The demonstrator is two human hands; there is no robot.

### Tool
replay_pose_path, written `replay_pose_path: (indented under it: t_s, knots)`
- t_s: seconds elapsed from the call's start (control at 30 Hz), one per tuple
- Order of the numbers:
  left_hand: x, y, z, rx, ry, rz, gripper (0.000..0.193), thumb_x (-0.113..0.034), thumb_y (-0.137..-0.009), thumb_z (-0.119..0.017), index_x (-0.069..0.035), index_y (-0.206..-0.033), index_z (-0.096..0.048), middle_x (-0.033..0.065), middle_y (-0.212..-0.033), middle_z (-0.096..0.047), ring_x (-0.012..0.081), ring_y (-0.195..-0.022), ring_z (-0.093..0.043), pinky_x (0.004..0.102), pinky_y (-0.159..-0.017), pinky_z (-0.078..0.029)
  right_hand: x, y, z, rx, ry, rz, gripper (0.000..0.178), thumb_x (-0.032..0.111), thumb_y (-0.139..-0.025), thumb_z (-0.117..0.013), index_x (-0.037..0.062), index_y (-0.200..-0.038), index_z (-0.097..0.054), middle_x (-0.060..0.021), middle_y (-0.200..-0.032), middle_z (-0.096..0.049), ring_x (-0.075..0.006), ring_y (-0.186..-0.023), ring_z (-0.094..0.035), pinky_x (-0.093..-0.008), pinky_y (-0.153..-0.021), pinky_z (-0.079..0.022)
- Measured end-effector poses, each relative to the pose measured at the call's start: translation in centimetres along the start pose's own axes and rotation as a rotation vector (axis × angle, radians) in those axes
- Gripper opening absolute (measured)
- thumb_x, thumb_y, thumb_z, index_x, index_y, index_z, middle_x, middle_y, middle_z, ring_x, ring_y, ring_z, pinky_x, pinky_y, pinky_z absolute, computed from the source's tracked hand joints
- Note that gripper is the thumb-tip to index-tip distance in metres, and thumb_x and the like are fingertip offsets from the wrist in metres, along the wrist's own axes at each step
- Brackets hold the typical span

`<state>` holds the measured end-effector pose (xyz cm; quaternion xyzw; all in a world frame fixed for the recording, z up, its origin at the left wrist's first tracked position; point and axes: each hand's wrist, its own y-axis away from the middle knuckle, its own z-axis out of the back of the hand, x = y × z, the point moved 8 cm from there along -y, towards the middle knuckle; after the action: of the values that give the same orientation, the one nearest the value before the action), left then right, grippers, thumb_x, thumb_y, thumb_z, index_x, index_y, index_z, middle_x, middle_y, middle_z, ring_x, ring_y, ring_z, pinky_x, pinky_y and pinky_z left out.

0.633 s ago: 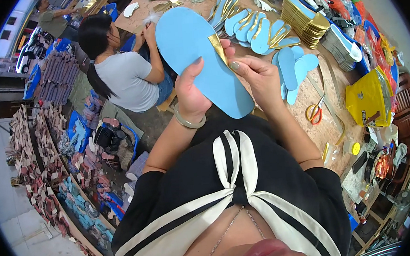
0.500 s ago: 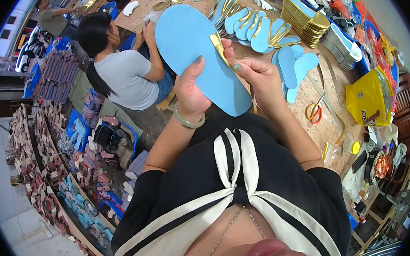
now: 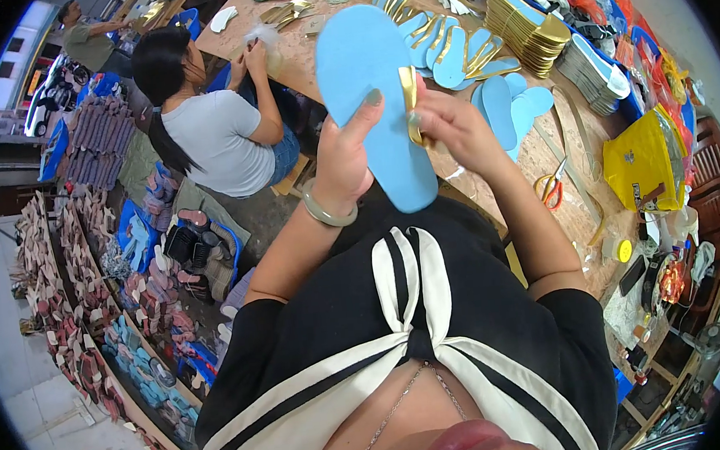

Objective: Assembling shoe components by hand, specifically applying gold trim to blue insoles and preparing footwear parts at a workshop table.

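A light-blue shoe insole point(image 3: 362, 62) is held up in front of me, its wide end toward the table and its narrow end toward my body. My left hand point(image 3: 344, 157) grips it by the left edge, thumb flat on the blue face. Along the right edge runs a shiny gold strip point(image 3: 409, 90), its lower part curling toward me. My right hand point(image 3: 461, 132) pinches this strip beside the insole's edge, with some fingers behind it. Beyond lie loose blue insoles point(image 3: 499, 112) and several blue ones with gold strips point(image 3: 448, 53).
The wooden table point(image 3: 582, 203) bears orange-handled scissors point(image 3: 552, 189), a stack of gold-edged insoles point(image 3: 523, 34), a yellow bag point(image 3: 644, 160) and a yellow-capped jar point(image 3: 622, 250). A seated person point(image 3: 218, 135) works at the left. Racks of shoe parts point(image 3: 70, 307) line the far left.
Both hands and the insole have shifted a little right, and the insole has turned more upright. The gold strip's lower part now bows outward from the edge under my right hand.
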<state>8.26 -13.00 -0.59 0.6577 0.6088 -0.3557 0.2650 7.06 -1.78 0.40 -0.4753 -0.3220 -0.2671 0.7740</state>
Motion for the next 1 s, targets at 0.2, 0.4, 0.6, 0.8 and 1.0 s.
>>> replay_pose_path:
  t_s: [0.2,0.4,0.6,0.8,1.0]
  knots:
    - [-0.3,-1.5,2.7,-0.007,-0.018,0.138,0.033,-0.017,-0.091,-0.053,0.004,-0.116,-0.051,0.0137,-0.11,-0.06,0.0196,-0.096,-0.06,0.0325,-0.082,-0.05,-2.7,-0.1,-2.1,0.056,-0.404,-0.381,0.024,0.023,-0.091,-0.056,0.0002,-0.091,-0.062,-0.0004,-0.074,-0.058,-0.0079,-0.063,-0.054,-0.0221,-0.058,-0.045]
    - [0.3,-1.6,2.7,0.186,-0.09,0.426,0.032,-0.014,-0.088,-0.057,0.003,-0.116,-0.052,0.0101,-0.103,-0.061,0.0171,-0.087,-0.062,0.0302,-0.074,-0.053,-4.7,-1.8,-1.2,0.067,-0.458,-0.526,0.025,0.024,-0.09,-0.059,-0.0004,-0.085,-0.065,-0.0021,-0.065,-0.058,-0.0079,-0.057,-0.055,-0.0214,-0.055,-0.046]
    - [0.8,-1.0,4.1,-0.002,-0.046,0.071,0.036,-0.013,-0.089,-0.056,0.001,-0.122,-0.048,0.009,-0.105,-0.061,0.0163,-0.091,-0.061,0.0303,-0.076,-0.052,-3.8,-3.1,-1.6,-0.057,-0.371,-0.377,0.026,0.021,-0.091,-0.056,-0.0029,-0.098,-0.063,-0.0068,-0.092,-0.061,-0.0072,-0.065,-0.057,-0.0214,-0.059,-0.047]
    - [-1.8,-0.9,3.4,0.026,-0.057,-0.135,0.038,-0.018,-0.093,-0.047,0.005,-0.123,-0.044,0.0244,-0.123,-0.051,0.0319,-0.117,-0.05,0.0421,-0.097,-0.041,-3.3,0.8,-1.5,-0.255,-0.389,-0.466,0.024,0.01,-0.088,-0.059,0.0012,-0.11,-0.062,-0.003,-0.09,-0.063,-0.0064,-0.078,-0.056,-0.0207,-0.067,-0.045]
    - [-2.9,0.2,2.4,0.035,0.081,-0.215,0.036,-0.02,-0.094,-0.046,0.004,-0.12,-0.046,0.0191,-0.111,-0.057,0.029,-0.107,-0.056,0.0445,-0.099,-0.039,-1.4,0.3,-1.6,-0.2,-0.246,-0.317,0.012,0.009,-0.079,-0.068,0.0029,-0.089,-0.071,-0.0013,-0.068,-0.057,-0.0071,-0.063,-0.051,-0.0218,-0.055,-0.039]
